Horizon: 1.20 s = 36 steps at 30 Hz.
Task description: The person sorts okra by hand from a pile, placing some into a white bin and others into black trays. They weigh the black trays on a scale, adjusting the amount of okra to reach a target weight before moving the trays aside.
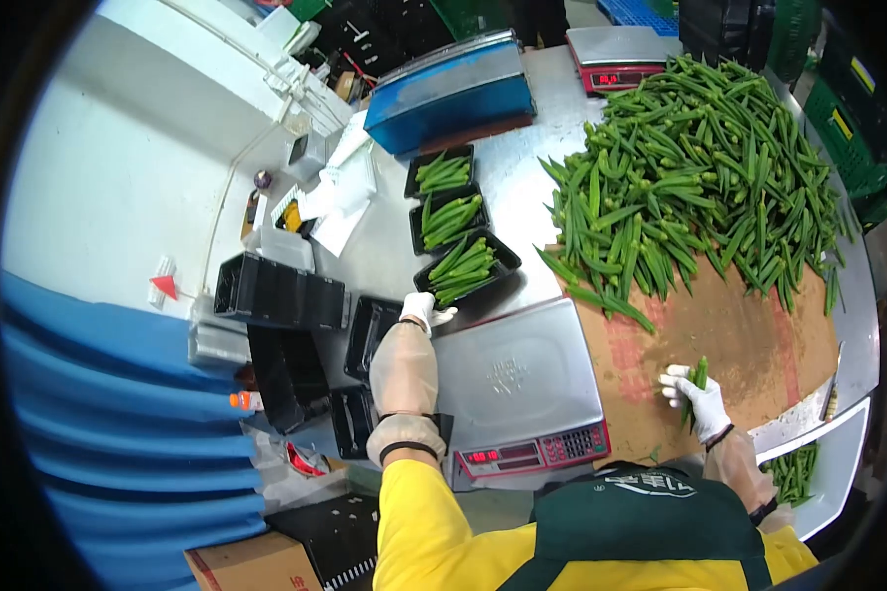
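My left hand [426,313], in a white glove, is at the near edge of a black plastic tray [511,258] filled with okra [465,268]; its fingers are closed at the rim and partly hidden. My right hand [702,402], also gloved, grips a few okra pods [698,378] above a brown cardboard sheet [739,345]. Beyond it spreads a large heap of loose okra [700,177]. Between my hands stands a digital scale [517,369] with a bare metal plate and a lit red display.
Two more okra trays [451,219] line up behind the nearest one. Stacked black trays [281,291] stand at left. A blue box [450,94] and a second scale [616,59] are at the back. A white bin [843,463] holding okra sits at lower right.
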Available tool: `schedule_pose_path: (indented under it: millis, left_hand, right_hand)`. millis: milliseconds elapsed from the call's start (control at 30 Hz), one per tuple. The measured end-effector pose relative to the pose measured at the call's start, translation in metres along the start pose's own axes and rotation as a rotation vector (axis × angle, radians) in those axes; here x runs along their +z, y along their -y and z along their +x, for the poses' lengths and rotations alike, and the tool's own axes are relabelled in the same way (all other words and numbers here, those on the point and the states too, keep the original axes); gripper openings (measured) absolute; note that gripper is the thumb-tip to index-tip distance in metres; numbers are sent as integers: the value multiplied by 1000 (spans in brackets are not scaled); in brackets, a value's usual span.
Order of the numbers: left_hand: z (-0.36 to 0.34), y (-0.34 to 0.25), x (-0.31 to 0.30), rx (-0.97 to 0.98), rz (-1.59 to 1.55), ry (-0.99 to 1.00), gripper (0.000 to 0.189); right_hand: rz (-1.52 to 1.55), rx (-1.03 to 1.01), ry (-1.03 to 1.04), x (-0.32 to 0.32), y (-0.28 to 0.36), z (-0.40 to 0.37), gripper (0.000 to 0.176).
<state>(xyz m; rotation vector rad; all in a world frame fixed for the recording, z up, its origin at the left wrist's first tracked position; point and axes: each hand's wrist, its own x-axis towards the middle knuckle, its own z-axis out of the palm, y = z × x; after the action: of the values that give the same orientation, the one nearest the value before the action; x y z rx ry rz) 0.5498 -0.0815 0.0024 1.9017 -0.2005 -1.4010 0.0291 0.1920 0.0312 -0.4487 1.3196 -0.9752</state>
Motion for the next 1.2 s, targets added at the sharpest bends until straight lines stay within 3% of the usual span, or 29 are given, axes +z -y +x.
schedule_pose_path:
  millis: [133,267,300,333,400,433,467,567,633,667,733,833,1000,1067,1100,1133,1200]
  left_hand:
    - [65,-20,16,13,-213,-11,32]
    - [53,-27,21,202,-32,88,39]
    - [69,-28,9,89,-23,120,37]
    - [19,-31,13,225,26,69,37]
    - [-12,-26,-17,570,239,8,42]
    - [7,-14,-46,762,274,-54,38]
    - [-34,-11,-53,921,524,-261,34]
    - [-36,23,-128,871,825,-359,33]
    - [-42,49,-161,769,936,-164,37]
    - [-52,61,-161,661,1010,-231,35]
    - [-46,90,-167,799,663,-235,31]
    - [-44,93,-159,767,695,-385,27]
    - [-50,82,-155,672,35,-427,15]
    - [-54,77,-153,893,-101,-462,23]
    - [-85,67,-135,912,163,-695,28]
    - [-106,67,-122,1091,154,-669,28]
    - [-166,76,-89,1122,390,-503,22]
  right_hand:
    - [22,19,-112,-7,6,3,27]
    - [-20,-6,-146,-13,12,-2,28]
    - [-30,-12,-150,-13,14,-3,28]
    - [-19,4,-157,-12,16,-4,28]
    - [5,42,-172,-12,18,-10,29]
    - [-10,39,-125,-15,17,-13,31]
    - [-47,71,-84,-18,18,-16,31]
    - [-128,146,7,-25,16,-22,31]
    - [-83,167,27,-25,15,-24,31]
    - [-15,179,42,-22,17,-27,31]
    - [95,147,108,-20,18,-27,38]
    - [275,118,205,-17,24,-27,48]
    - [406,144,234,-21,31,-33,47]
    - [429,124,230,-25,30,-35,47]
    - [420,107,218,-27,29,-36,47]
    - [411,92,205,-28,28,-36,47]
    - [337,63,222,-28,28,-33,47]
